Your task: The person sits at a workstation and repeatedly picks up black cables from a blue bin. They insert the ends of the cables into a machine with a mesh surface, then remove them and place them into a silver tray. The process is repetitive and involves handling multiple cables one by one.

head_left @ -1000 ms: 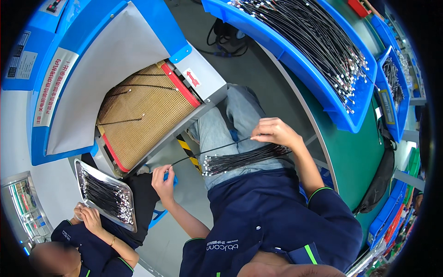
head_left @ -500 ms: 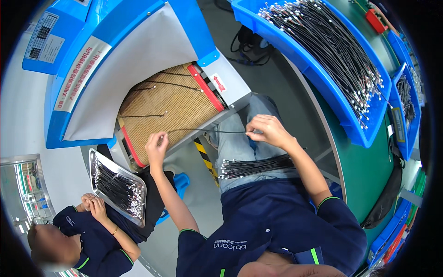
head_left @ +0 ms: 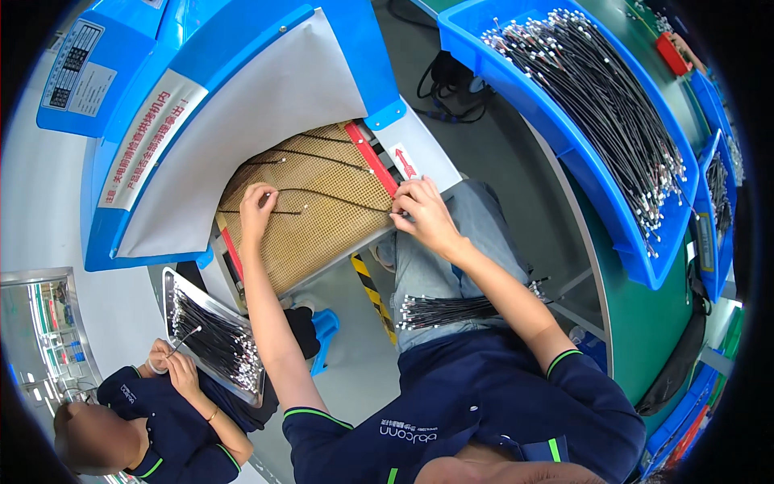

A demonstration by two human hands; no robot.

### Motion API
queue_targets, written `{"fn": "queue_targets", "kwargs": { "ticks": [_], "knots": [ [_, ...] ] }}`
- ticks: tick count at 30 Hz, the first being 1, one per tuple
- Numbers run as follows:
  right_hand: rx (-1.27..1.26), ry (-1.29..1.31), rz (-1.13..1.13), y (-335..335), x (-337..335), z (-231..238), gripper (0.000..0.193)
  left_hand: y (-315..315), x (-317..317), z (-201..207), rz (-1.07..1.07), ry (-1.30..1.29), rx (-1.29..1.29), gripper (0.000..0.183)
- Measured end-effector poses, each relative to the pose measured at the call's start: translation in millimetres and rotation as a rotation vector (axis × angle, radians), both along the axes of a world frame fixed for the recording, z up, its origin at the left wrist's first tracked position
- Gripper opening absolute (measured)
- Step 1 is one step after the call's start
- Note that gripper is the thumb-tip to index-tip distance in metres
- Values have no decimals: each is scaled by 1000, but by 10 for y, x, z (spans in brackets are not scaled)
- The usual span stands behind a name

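A thin black cable (head_left: 334, 196) stretches between my two hands over the tan mesh conveyor belt (head_left: 306, 254). My left hand (head_left: 256, 211) pinches its left end above the belt. The other end sits in the closed fingers of my right hand (head_left: 426, 214), at the belt's red right edge strip. Several black cables with small white connectors lie apart on the mesh, one (head_left: 326, 160) farther back. Across my lap rests a bundle of similar cables (head_left: 451, 312), with my right forearm passing over its right part.
A blue machine hood (head_left: 383, 81) with a pale curtain (head_left: 266, 129) covers the belt's far side. At the right, a blue bin (head_left: 556, 137) full of cables stands on a green table (head_left: 617, 323). A co-worker at lower left handles a cable over a metal tray (head_left: 171, 302).
Both hands have moved away from my body, carrying the cable from above my knees and the belt's front edge to over the mesh. The view has shifted slightly.
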State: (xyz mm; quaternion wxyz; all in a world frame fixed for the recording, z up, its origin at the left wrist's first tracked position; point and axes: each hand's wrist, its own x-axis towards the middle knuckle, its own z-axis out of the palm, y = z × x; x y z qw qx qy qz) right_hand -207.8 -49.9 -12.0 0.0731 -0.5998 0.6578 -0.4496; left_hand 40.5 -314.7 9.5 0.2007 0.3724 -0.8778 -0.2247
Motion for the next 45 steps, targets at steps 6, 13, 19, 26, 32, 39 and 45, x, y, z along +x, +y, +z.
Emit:
{"fn": "queue_targets", "kwargs": {
  "ticks": [6,13,19,26,32,39,45],
  "knots": [
    [27,96,-63,-84,30,-65,17,-111,25,-140,-15,-5,-54,16],
    [-18,-53,-8,126,-3,143,20,-10,55,-15,56,36,-162,28],
    [419,-142,176,1092,-214,-81,18,1099,-40,52,108,202,-110,24],
    [781,-143,375,1779,-265,-293,19,2517,-292,-298,0,217,359,18],
    [819,-245,384,1753,-226,-257,19,2943,-305,-524,-85,149,561,19],
    [825,-279,381,1778,-168,-216,18,3087,-246,-608,-144,71,584,19],
    [830,-219,370,1797,-158,-314,19,3151,-259,-610,-185,55,585,20]
  ]
}}
